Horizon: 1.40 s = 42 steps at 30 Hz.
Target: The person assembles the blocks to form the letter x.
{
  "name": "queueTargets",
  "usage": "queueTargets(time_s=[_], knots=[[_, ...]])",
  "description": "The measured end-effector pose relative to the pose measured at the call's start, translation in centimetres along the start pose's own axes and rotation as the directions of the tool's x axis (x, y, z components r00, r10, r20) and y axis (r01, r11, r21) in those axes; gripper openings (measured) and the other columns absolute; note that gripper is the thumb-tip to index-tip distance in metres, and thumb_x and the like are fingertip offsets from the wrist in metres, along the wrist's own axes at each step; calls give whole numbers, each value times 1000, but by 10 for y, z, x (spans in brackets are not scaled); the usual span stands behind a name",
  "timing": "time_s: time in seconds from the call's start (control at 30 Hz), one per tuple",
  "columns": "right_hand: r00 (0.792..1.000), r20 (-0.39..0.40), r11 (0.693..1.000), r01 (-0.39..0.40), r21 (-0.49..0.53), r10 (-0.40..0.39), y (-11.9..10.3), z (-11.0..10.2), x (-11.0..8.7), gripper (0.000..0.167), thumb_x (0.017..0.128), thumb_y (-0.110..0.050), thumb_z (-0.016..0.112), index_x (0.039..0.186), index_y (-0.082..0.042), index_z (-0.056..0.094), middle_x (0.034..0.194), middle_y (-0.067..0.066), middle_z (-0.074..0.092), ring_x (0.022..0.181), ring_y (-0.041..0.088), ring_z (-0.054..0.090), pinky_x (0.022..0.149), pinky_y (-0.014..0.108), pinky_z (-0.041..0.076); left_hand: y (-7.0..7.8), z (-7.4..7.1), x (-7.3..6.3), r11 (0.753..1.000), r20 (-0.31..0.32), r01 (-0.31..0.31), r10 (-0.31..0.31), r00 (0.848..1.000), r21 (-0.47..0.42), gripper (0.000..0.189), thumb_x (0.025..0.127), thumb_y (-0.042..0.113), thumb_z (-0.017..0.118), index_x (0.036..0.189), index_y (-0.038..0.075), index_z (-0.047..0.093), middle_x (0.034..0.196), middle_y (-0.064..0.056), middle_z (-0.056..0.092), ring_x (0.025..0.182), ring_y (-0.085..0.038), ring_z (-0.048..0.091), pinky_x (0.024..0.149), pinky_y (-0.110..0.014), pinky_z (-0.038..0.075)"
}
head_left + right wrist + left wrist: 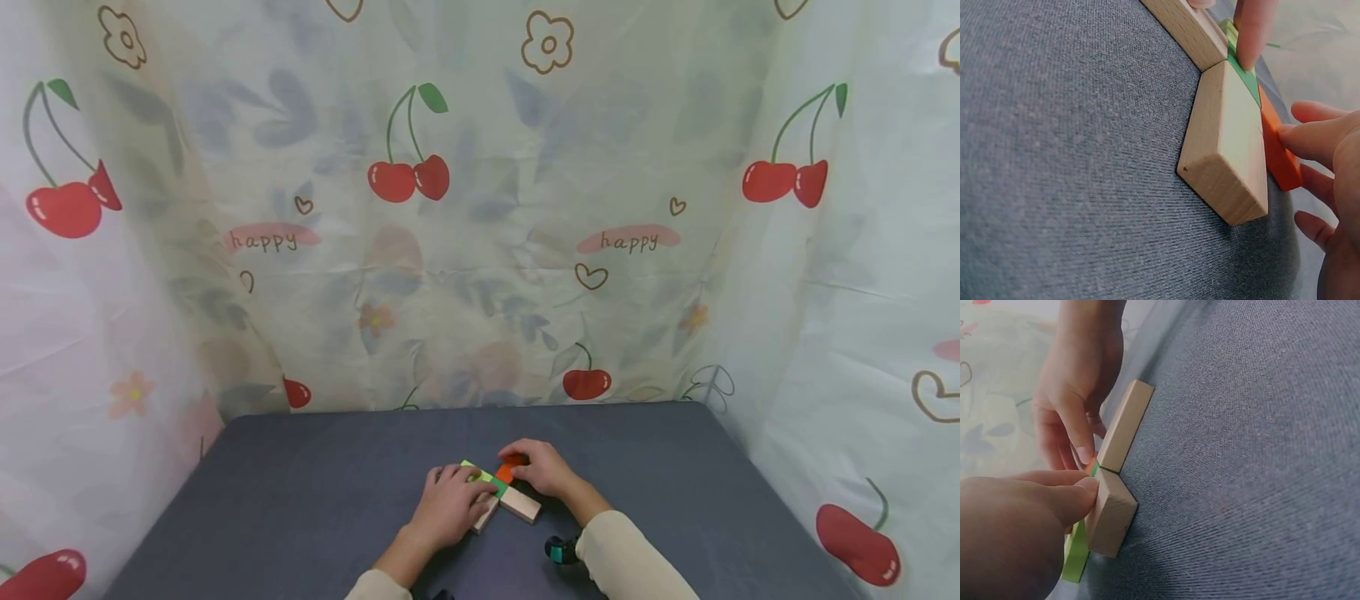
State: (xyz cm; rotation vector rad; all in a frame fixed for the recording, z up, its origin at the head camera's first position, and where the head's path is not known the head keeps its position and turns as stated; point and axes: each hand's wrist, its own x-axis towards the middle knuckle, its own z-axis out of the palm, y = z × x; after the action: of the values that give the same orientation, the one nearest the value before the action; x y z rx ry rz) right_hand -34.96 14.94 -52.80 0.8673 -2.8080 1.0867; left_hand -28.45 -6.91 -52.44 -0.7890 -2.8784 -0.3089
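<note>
Several blocks lie together in a cross-like shape. A green block (1242, 74) is at the centre, a light green block (1075, 559) and an orange block (1281, 161) are on its far sides, and two plain wooden blocks, one on the left (1110, 515) and one on the right (521, 504), angle toward the person. My left hand (447, 505) lies over the left part, a straight finger pressing the green block and the thumb on the left wooden block; it partly hides the light green one. My right hand (551, 469) pinches the orange block between thumb and fingers.
Dark grey cloth (315, 500) covers the table under the blocks. A printed curtain (480, 333) with cherries and flowers stands along the back and both sides. A small black device (561, 550) with a teal patch is beside the right wrist.
</note>
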Motion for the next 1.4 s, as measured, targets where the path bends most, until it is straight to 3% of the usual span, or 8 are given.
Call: queueTargets(time_s=[0.6, 0.83, 1.2, 1.4], knots=[[1000, -8, 999, -27, 36, 27, 3, 2, 1, 31, 91, -3, 66, 121, -8, 67, 119, 6, 64, 111, 30, 58, 93, 49, 45, 0, 4, -2, 1000, -48, -12, 12, 999, 9, 29, 94, 40, 62, 122, 37, 68, 128, 1, 58, 118, -26, 49, 94, -56, 34], [992, -101, 994, -60, 94, 69, -2, 1, -5, 34, 92, -6, 66, 125, -9, 66, 123, 6, 64, 116, 32, 55, 92, 51, 45, 5, 4, -6, 1000, -84, -19, 19, 996, 5, 30, 94, 37, 63, 123, 34, 68, 130, -2, 58, 117, -28, 51, 94, -58, 35], [934, -339, 993, -90, 74, 110, -3, -9, -28, 29, 87, -8, 73, 114, -17, 72, 115, 0, 67, 111, 26, 57, 93, 50, 44, -17, -6, -16, 984, -176, 56, -86, 981, -169, 35, 94, 36, 64, 128, 28, 65, 139, -4, 52, 124, -31, 48, 96, -60, 35], [908, -403, 994, -101, 50, 112, 9, -19, -48, 27, 86, -8, 74, 111, -18, 73, 113, 0, 67, 109, 25, 58, 93, 51, 44, -35, -12, -32, 969, -250, 97, -154, 956, -226, 33, 91, 30, 69, 124, 24, 68, 135, -4, 54, 123, -32, 50, 94, -59, 37]])
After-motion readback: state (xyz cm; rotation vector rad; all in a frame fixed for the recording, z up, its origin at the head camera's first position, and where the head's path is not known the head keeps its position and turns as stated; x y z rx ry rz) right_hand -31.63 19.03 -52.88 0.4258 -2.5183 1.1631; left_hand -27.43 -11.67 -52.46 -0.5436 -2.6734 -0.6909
